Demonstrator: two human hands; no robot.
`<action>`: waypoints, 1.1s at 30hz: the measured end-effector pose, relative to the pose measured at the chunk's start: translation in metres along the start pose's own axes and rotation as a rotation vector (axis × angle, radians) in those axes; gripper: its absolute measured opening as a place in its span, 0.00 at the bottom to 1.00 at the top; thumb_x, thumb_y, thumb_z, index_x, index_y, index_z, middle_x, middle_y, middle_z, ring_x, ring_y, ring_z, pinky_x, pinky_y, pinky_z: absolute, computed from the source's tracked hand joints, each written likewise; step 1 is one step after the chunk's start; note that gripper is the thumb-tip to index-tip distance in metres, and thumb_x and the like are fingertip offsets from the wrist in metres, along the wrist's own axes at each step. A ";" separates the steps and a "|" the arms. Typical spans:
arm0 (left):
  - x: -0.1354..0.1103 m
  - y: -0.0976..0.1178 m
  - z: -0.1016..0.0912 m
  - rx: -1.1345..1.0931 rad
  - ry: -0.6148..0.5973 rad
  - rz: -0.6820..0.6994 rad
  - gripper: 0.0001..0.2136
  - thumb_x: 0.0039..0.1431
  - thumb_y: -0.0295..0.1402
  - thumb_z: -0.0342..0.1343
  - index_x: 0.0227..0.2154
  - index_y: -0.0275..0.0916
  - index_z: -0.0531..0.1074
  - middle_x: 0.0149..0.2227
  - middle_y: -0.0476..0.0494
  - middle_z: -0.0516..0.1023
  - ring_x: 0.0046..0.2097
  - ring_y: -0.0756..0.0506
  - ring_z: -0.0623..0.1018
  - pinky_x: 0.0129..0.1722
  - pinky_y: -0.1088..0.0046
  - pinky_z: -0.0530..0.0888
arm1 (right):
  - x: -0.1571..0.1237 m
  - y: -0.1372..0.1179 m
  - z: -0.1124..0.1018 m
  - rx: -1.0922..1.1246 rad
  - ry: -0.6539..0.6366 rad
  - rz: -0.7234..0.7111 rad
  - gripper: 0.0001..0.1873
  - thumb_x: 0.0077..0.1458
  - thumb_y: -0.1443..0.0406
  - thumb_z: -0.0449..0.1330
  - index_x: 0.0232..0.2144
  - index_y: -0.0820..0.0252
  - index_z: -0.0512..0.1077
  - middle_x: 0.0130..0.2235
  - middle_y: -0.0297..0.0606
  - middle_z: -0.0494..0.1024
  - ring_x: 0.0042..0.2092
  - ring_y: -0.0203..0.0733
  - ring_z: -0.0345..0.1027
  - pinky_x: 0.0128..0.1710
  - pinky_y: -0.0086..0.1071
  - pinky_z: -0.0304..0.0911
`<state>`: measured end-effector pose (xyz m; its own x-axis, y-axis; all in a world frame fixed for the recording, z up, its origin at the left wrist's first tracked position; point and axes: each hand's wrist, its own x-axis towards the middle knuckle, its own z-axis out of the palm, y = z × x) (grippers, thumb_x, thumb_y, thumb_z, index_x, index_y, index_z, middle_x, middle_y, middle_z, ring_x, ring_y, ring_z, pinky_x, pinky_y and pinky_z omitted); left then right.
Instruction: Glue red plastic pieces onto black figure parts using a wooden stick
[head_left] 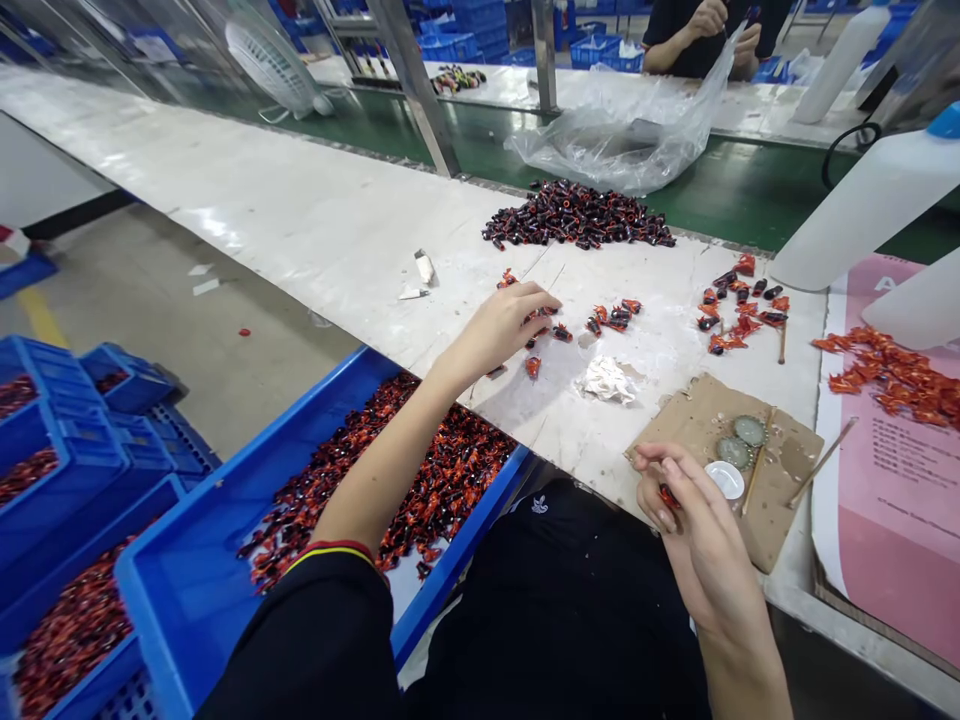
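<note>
My left hand (pixel 504 325) is low over the white bench, its fingers curled down among small red-and-black plastic parts. What lies under its fingertips is mostly hidden. Just right of it are a loose red-and-black part (pixel 562 332) and a small cluster of similar parts (pixel 616 316). A single part (pixel 533 367) sits nearer the bench edge. Close to my body, my right hand (pixel 701 515) is closed on a small red-and-black part (pixel 667 496), partly covered by the fingers. Beside that hand lies cardboard (pixel 787 470) bearing a white cap (pixel 724 480) and greenish round lids (pixel 749 431).
A pile of dark parts (pixel 577 215) lies farther back, with orange-red pieces (pixel 892 380) on a pink sheet (pixel 892 520) at right. White bottles (pixel 874 205) stand behind. A blue bin (pixel 202 540) full of parts is below my left arm. A co-worker (pixel 697 35) sits opposite.
</note>
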<state>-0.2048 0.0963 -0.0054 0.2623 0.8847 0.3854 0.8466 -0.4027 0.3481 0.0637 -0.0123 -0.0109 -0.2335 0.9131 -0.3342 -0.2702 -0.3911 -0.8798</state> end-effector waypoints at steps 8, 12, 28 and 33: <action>0.046 0.028 0.032 0.002 -0.261 -0.031 0.07 0.56 0.29 0.58 0.38 0.36 0.76 0.38 0.40 0.74 0.35 0.45 0.75 0.37 0.69 0.70 | -0.002 0.002 -0.004 -0.010 0.017 -0.018 0.12 0.54 0.54 0.63 0.35 0.55 0.77 0.33 0.34 0.71 0.24 0.28 0.50 0.26 0.28 0.53; 0.048 0.028 0.035 -0.060 -0.253 -0.047 0.06 0.53 0.22 0.57 0.35 0.32 0.74 0.38 0.39 0.73 0.34 0.47 0.75 0.37 0.69 0.72 | -0.001 0.002 -0.005 -0.018 0.017 -0.029 0.12 0.55 0.54 0.62 0.35 0.55 0.76 0.32 0.34 0.71 0.24 0.29 0.49 0.26 0.29 0.53; -0.034 0.106 0.018 -1.392 -0.031 -0.041 0.13 0.52 0.24 0.66 0.41 0.42 0.77 0.39 0.45 0.79 0.39 0.50 0.81 0.40 0.79 0.80 | 0.017 0.006 0.008 -0.171 -0.079 -0.149 0.16 0.55 0.50 0.61 0.35 0.55 0.74 0.35 0.34 0.76 0.35 0.36 0.67 0.34 0.27 0.62; -0.036 0.113 0.018 -1.159 0.051 0.139 0.14 0.52 0.23 0.65 0.42 0.41 0.77 0.40 0.42 0.80 0.44 0.47 0.80 0.43 0.74 0.80 | 0.014 0.005 0.006 -0.127 -0.094 -0.159 0.18 0.55 0.49 0.61 0.40 0.53 0.77 0.39 0.38 0.79 0.41 0.42 0.71 0.43 0.34 0.67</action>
<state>-0.1105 0.0235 0.0049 0.2787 0.8162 0.5061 -0.1245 -0.4918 0.8618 0.0531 -0.0025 -0.0179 -0.2850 0.9450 -0.1605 -0.1923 -0.2204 -0.9563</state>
